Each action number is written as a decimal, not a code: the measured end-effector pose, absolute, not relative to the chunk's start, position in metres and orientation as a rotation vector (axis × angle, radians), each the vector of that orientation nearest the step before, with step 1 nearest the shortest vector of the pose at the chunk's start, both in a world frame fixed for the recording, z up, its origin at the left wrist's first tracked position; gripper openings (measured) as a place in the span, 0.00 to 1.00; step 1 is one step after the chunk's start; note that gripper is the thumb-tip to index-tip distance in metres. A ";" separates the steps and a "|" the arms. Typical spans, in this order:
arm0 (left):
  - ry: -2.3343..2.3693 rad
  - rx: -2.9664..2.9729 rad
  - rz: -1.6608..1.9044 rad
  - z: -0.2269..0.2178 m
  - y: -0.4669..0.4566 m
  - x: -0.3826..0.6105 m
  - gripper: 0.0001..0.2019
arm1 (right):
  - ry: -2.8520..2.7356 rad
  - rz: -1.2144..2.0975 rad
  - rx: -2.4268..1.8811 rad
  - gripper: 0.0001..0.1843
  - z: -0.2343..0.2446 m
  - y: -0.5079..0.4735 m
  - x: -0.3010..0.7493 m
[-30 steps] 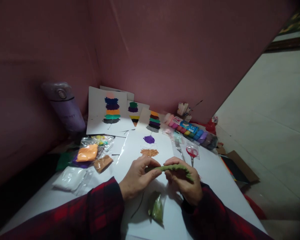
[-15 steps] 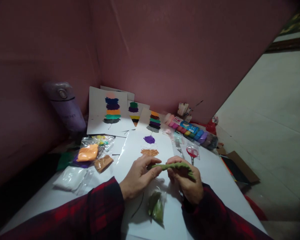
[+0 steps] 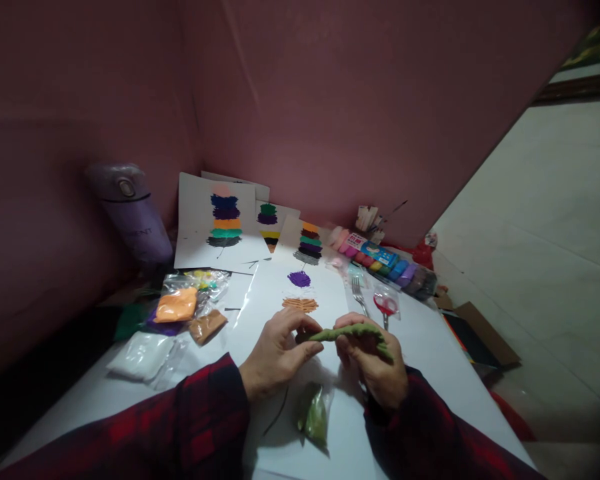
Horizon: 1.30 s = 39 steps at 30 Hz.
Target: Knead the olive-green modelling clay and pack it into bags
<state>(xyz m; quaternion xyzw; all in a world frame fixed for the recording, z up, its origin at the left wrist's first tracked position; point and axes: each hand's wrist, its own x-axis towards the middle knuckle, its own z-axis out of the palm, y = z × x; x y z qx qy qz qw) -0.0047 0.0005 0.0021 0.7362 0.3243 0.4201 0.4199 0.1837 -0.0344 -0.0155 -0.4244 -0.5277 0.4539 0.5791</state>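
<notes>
Both hands hold one long olive-green roll of clay [image 3: 353,333] just above a white sheet [image 3: 300,333] on the table. My left hand [image 3: 279,352] pinches its left end between thumb and fingers. My right hand [image 3: 373,363] is curled round the right part, with the roll running over its fingers. On the sheet beyond the hands lie an orange clay patch [image 3: 300,305] and a purple one [image 3: 299,279]. A small plastic bag with green clay [image 3: 314,415] lies below the hands.
Bags of orange, brown, white and green clay [image 3: 176,305] lie left. A fork [image 3: 359,295], red scissors [image 3: 385,306] and a row of coloured clay tubs [image 3: 385,262] lie right. Finished colour-striped sheets [image 3: 220,223] and a purple flask [image 3: 130,213] stand by the wall. The table edge runs along the right.
The hands have shifted slightly to the right and the green roll sits a little straighter between them; the grip is the same.
</notes>
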 end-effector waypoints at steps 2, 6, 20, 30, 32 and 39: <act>0.845 1.817 0.994 0.005 0.000 -0.004 0.10 | -1.224 1.046 -0.987 0.10 -0.019 -0.034 0.185; 0.872 1.811 0.864 0.009 -0.002 -0.004 0.14 | -1.236 1.037 -0.967 0.09 -0.023 -0.033 0.187; 0.780 1.989 1.132 -0.001 0.000 -0.004 0.03 | -1.104 1.207 -0.954 0.10 -0.016 -0.033 0.183; 0.807 1.703 0.910 0.004 -0.003 0.000 0.11 | -1.039 1.238 -0.986 0.21 -0.016 -0.031 0.182; 0.797 1.699 0.888 0.005 -0.004 0.000 0.12 | -1.072 1.256 -1.005 0.19 -0.016 -0.031 0.182; 0.829 1.678 0.822 0.008 -0.004 -0.002 0.18 | -1.135 1.209 -1.022 0.13 -0.022 -0.030 0.187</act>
